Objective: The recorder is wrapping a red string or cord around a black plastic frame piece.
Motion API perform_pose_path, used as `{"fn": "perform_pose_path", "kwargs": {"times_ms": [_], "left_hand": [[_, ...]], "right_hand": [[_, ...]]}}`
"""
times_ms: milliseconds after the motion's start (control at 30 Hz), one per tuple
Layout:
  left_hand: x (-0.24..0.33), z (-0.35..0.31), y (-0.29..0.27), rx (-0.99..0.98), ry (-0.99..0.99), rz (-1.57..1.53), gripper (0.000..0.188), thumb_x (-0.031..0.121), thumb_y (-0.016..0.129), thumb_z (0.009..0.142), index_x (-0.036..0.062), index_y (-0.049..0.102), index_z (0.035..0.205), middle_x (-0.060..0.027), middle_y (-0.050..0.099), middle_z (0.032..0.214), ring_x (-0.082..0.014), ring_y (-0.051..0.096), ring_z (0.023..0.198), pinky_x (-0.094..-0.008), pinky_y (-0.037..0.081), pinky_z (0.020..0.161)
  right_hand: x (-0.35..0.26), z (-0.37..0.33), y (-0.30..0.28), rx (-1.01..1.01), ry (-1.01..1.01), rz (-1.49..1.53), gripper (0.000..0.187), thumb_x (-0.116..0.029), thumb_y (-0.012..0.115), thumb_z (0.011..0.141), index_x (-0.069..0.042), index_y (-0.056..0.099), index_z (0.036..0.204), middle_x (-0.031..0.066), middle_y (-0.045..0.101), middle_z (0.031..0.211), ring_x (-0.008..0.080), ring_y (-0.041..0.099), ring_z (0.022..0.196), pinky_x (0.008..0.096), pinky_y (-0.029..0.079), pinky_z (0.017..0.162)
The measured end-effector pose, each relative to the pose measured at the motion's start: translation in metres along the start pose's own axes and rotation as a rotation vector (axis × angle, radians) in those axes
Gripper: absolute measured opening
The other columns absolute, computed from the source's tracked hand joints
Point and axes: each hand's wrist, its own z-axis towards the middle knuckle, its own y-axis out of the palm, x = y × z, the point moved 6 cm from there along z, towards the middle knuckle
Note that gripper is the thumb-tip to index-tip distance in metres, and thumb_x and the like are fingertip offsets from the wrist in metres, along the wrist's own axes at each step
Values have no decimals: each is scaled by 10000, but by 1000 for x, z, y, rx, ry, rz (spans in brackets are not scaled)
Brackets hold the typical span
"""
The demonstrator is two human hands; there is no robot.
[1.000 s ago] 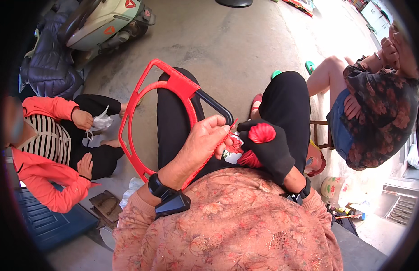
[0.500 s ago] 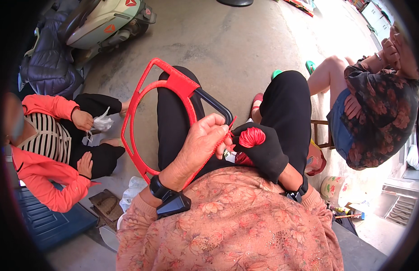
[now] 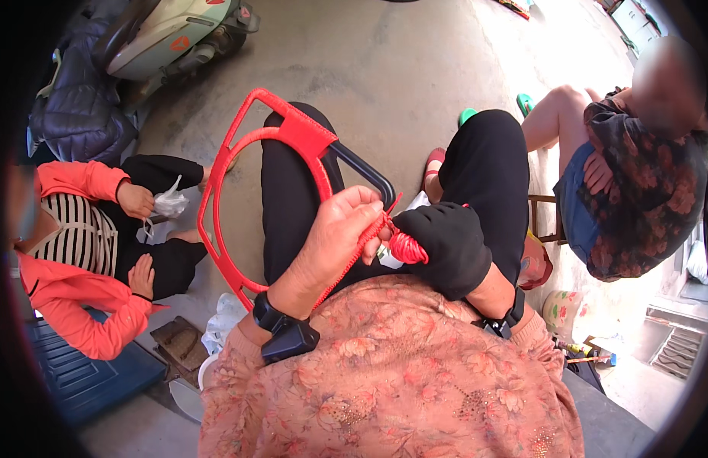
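Note:
My bare left hand [image 3: 345,233] is closed, pinching the edge of a red curved frame [image 3: 205,210] near the corner of its black bar [image 3: 363,169]. The frame looks wrapped in red cord along its edges; it leans over my left thigh, with large openings between its bars. My right hand [image 3: 449,248], in a black glove, is closed around a coiled bundle of red cord [image 3: 407,249], whose looped end sticks out on the left side of the fist. Both hands meet above my lap, and a short red tip [image 3: 397,203] points up between them. My right fingertips are hidden.
A person in a coral jacket [image 3: 87,305] sits at left, holding a white plastic bag [image 3: 171,200]. At right sits another in a dark floral top [image 3: 644,206]. A scooter [image 3: 171,38] stands far left. A floral-patterned bucket [image 3: 565,311] is beside me at right.
My right hand has turned over, so the back of the glove faces up and the cord bundle now juts out lower, toward my left hand. My left hand keeps its pinch.

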Motion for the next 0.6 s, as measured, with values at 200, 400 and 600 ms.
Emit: {"fn": "perform_pose_path", "kwargs": {"times_ms": [200,400,600], "left_hand": [[-2,-2,2,9,0,198,141,145,535,963,11,501,990,-88,613,739,-86,545,518,-221,460,447],[21,-12,8,46,61,568,164,161,535,966,-1,524,948,-77,621,736,-93,582,568,-223,490,535],[34,-18,8,42,117,524,152,122,557,946,-26,548,913,-45,608,696,-70,556,567,-210,461,510]], "right_hand": [[8,-14,8,75,36,213,148,-143,677,778,-103,617,907,73,612,713,228,632,635,343,473,558],[60,-49,-5,392,730,1372,276,-125,651,849,5,593,1086,48,625,824,125,598,715,270,495,649],[134,-130,-49,891,879,1612,260,-205,585,928,-26,581,1117,37,584,825,148,595,721,289,508,689]]}}
